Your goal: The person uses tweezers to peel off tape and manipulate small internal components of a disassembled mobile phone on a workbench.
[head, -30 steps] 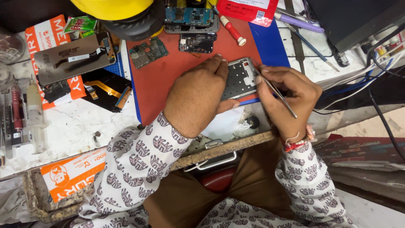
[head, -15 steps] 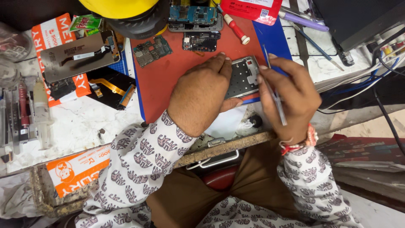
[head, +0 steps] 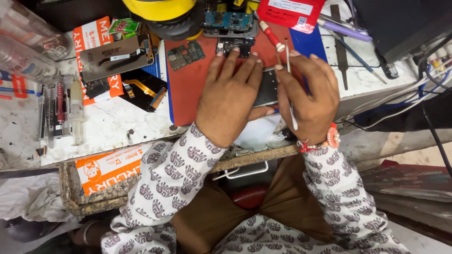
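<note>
Cluttered white bench (head: 117, 127) carries one red mat (head: 193, 89), where my left hand (head: 233, 94) presses flat and open on one opened phone (head: 267, 87). My right hand (head: 310, 94) pinches one thin metal tool (head: 290, 94) beside it; two loose circuit boards (head: 186, 54) lie just beyond, one red-handled screwdriver (head: 269, 33) nearby.

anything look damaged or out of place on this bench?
The bench front edge is chipped and crumbling below the hands. Loose circuit boards lie bare on the red mat. The left hand pins an opened phone; the right hand holds a thin tool.
</note>
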